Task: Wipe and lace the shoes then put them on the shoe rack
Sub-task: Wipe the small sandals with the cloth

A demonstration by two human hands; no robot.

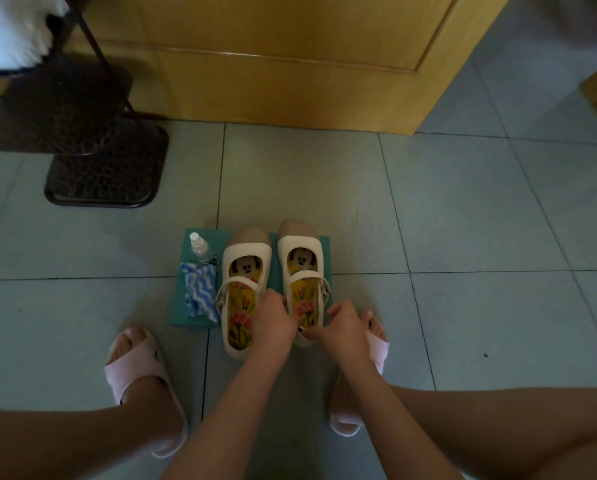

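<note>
Two shoes [246,245] are sitting side by side on a mat [325,252], with cloth [200,289] and bottle [200,249] lying just left of them. Left hand [276,322] is gripping the right shoe [298,244] at its inner edge; right hand [345,329] is curling its fingers on the heel. Rack [99,174] is standing well apart.

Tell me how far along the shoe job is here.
Early. Done: nothing visible; the left-side shoe and right-side shoe stand partly on the mat, cloth and bottle beside them. In hand: left hand and right hand hold the right-side shoe's heel end. Left: wiping, any lacing, moving both to the rack.
</note>
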